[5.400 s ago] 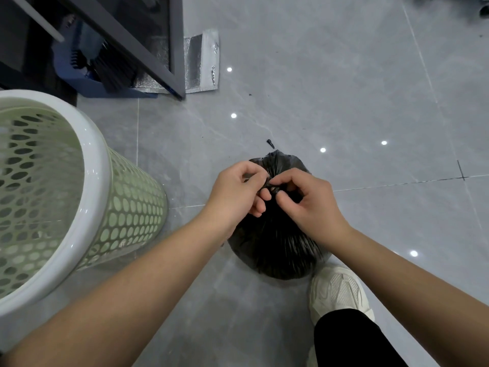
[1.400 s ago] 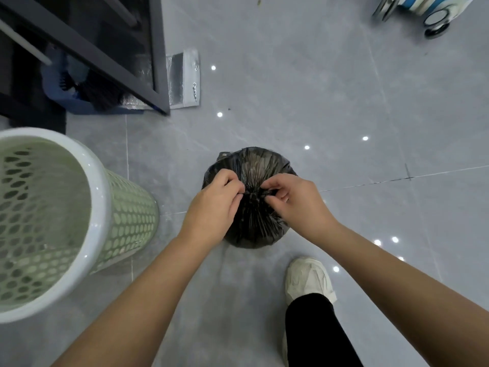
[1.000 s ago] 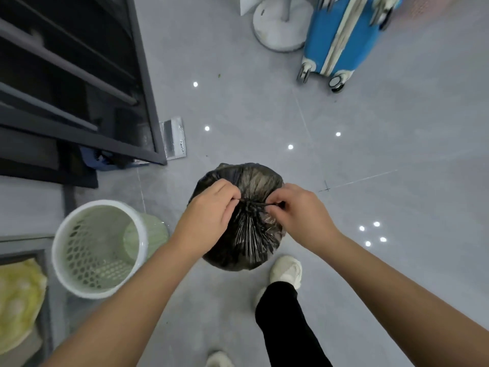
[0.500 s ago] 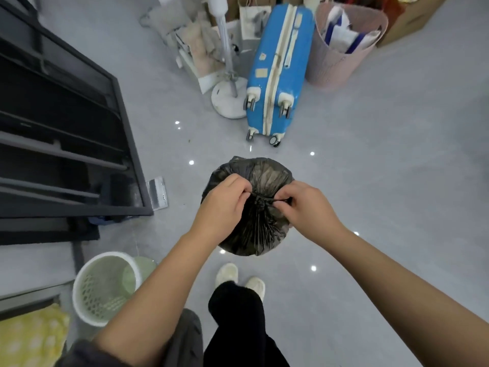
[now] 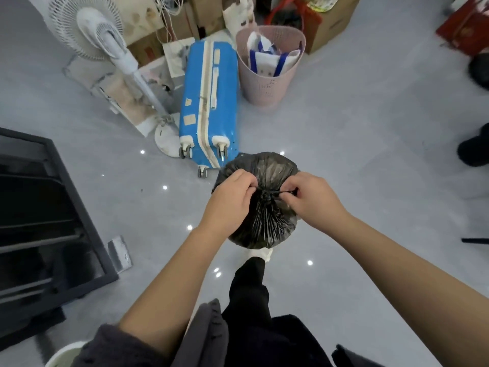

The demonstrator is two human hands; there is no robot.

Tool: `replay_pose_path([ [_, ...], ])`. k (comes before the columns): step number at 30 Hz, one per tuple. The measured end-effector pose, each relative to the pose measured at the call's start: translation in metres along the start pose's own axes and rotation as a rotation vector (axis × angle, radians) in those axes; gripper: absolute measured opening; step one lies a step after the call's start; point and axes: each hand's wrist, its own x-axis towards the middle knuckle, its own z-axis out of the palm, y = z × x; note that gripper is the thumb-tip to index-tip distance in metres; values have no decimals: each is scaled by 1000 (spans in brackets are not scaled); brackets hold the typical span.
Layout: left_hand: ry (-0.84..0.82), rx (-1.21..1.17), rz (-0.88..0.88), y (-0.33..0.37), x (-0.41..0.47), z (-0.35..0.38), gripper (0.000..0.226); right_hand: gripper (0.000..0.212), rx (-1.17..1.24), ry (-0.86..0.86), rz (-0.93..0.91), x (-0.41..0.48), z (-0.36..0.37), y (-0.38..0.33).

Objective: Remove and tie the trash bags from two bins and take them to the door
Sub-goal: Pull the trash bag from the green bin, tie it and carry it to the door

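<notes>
A full black trash bag (image 5: 264,229) hangs in the air in front of me, above the grey tiled floor. Its gathered top is twisted into a knot (image 5: 266,195) between my hands. My left hand (image 5: 231,201) pinches the bag's neck on the left of the knot. My right hand (image 5: 308,198) pinches a thin black strand that sticks out to the right of the knot. Only the white rim of the green perforated bin (image 5: 63,357) shows at the bottom left edge.
A blue suitcase (image 5: 209,102) lies ahead, a white standing fan (image 5: 105,46) to its left, a pink basket (image 5: 267,75) of bags to its right. Cardboard boxes (image 5: 330,25) stand behind. A dark metal rack (image 5: 39,221) fills the left side.
I have stood up and lifted the bag off the floor. The view has swung up and forward, so the green bin has dropped to the bottom edge and the suitcase, fan and basket have come into view.
</notes>
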Motion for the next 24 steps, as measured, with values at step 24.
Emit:
replay_pose_path([
  [24,21,11,9,212,440,179,7,5,40,43,11,256,-331,308],
])
